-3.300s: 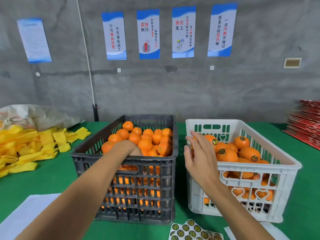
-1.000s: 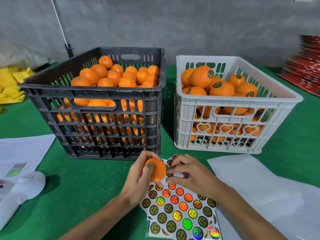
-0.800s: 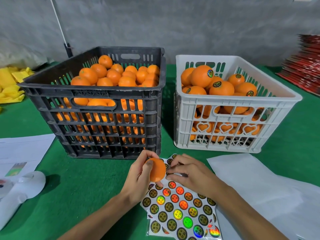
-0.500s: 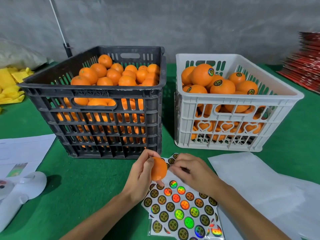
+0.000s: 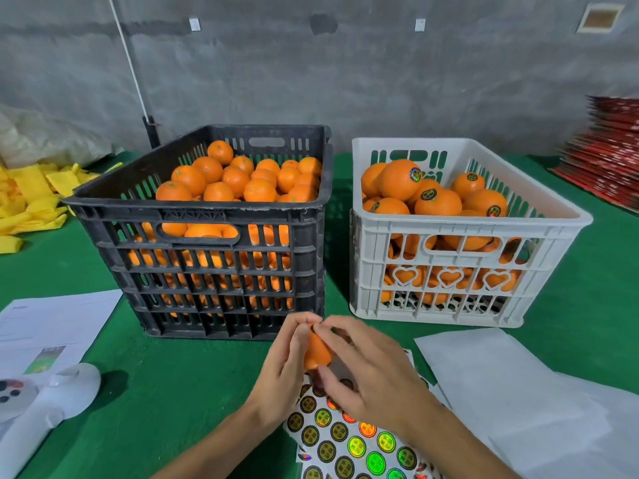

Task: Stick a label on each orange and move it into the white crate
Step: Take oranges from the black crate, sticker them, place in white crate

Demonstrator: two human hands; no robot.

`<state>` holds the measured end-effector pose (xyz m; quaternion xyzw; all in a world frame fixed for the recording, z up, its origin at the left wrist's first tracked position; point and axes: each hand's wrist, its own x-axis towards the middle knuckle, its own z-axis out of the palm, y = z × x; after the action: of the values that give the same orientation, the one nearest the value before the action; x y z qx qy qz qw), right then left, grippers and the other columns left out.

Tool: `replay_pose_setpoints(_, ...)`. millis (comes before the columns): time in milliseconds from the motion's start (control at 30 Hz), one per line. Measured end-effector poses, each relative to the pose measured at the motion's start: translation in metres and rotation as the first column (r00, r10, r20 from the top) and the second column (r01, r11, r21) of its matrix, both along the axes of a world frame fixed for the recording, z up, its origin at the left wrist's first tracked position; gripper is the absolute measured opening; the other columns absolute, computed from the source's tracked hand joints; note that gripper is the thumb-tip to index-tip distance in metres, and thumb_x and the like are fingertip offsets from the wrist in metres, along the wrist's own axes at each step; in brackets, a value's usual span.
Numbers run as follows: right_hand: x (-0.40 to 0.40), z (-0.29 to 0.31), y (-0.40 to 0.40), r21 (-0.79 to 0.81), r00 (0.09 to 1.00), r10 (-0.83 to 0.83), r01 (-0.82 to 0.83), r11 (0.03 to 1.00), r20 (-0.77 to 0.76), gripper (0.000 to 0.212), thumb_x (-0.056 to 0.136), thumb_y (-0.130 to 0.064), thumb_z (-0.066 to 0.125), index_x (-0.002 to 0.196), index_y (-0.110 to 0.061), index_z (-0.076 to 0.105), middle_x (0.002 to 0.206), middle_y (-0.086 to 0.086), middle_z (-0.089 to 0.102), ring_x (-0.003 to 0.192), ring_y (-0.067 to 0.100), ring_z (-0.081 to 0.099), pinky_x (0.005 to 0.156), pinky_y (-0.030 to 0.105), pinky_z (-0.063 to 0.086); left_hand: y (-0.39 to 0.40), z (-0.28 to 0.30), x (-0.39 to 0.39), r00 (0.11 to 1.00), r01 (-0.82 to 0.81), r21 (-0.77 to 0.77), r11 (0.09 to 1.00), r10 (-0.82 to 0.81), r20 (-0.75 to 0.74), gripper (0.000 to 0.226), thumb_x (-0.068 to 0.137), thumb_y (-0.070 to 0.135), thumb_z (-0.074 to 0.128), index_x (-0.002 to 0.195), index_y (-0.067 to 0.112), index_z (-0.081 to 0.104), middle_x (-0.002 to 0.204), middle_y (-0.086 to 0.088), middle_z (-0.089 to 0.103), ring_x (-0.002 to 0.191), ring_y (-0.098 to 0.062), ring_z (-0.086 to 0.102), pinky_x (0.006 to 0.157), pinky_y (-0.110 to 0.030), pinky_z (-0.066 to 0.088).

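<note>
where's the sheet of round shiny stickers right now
The sheet of round stickers lies on the green table, bottom centre, under both hands, before the black crate.

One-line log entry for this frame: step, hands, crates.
step: label going on | left hand: holds orange | right hand: pressing sticker on it | white crate: labelled oranges | black crate: unlabelled

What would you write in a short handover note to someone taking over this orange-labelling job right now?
Left hand grips one orange above the sticker sheet.
Right hand has its fingertips at the top of that orange, apparently pressing on a label; the label itself is barely visible.
White crate holds labelled oranges; black crate holds many unlabelled ones.
Left: finish this label, put the orange in the white crate, then carry on through the black crate.
</note>
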<state>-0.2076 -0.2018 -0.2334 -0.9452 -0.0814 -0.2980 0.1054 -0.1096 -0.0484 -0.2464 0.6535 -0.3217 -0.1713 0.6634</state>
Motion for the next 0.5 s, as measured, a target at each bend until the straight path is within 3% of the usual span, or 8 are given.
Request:
replay_pose_setpoints(67, -0.001, 0.008, 0.001, -0.12, 0.995, -0.084, 0.09, 0.989, 0.056, 0.066, 0.094, -0.058, 0.057, 0.145, -0.016, 0.051, 0.141, -0.003, 0.052, 0.117, 0.012, 0.056, 0.096, 0.028, 0.055, -0.007, 0.014, -0.005, 0.999, 0.0, -0.027, 1.0, 0.001, 0.036, 0.049, 0.107, 0.056, 0.041, 0.137, 0.019, 0.055, 0.114, -0.009, 0.065, 0.092, -0.033, 0.069, 0.078, -0.041, 0.062)
replay_pose_setpoints(133, 0.001, 0.023, -0.002, -0.166, 0.976, -0.132, 0.161, 0.973, 0.172, 0.064, 0.095, -0.059, 0.059, 0.142, -0.016, 0.053, 0.141, -0.001, 0.054, 0.12, 0.013, 0.055, 0.097, 0.028, 0.054, -0.018, 0.035, -0.011, 0.996, 0.007, -0.032, 0.999, -0.004, 0.089, 0.055, 0.104, 0.065, 0.043, 0.139, 0.025, 0.055, 0.12, 0.001, 0.066, 0.106, -0.024, 0.07, 0.084, -0.034, 0.061)
replay_pose_setpoints(267, 0.005, 0.078, -0.03, -0.101, 0.897, -0.216, 0.274, 0.957, 0.385, 0.055, 0.101, -0.046, 0.061, 0.141, -0.008, 0.058, 0.14, 0.009, 0.059, 0.119, 0.023, 0.061, 0.095, 0.034, 0.053, -0.054, 0.109, -0.013, 0.986, 0.002, -0.066, 0.998, 0.009, 0.166, 0.035, 0.101, 0.068, 0.04, 0.128, 0.051, 0.055, 0.114, 0.029, 0.064, 0.108, 0.002, 0.066, 0.084, -0.011, 0.052)
replay_pose_setpoints(400, 0.018, 0.143, -0.067, -0.002, 0.803, -0.404, 0.45, 0.893, 0.438, 0.059, 0.101, -0.039, 0.062, 0.146, -0.002, 0.052, 0.147, 0.017, 0.057, 0.12, 0.032, 0.064, 0.092, 0.042, 0.057, -0.097, 0.194, 0.01, 0.939, 0.057, -0.011, 0.998, -0.05, 0.339, 0.024, 0.11, 0.034, 0.049, 0.134, 0.035, 0.053, 0.118, 0.021, 0.066, 0.105, 0.017, 0.062, 0.085, -0.002, 0.045)
replay_pose_setpoints(500, 0.031, 0.184, -0.1, 0.086, 0.734, -0.589, 0.599, 0.796, 0.339, 0.059, 0.104, -0.033, 0.059, 0.153, -0.006, 0.043, 0.16, 0.016, 0.041, 0.12, 0.036, 0.061, 0.085, 0.045, 0.058, -0.115, 0.24, 0.048, 0.755, -0.131, 0.031, 0.991, 0.079, 0.65, 0.031, 0.109, 0.03, 0.052, 0.138, 0.021, 0.059, 0.132, 0.006, 0.064, 0.122, -0.003, 0.059, 0.102, -0.02, 0.046)
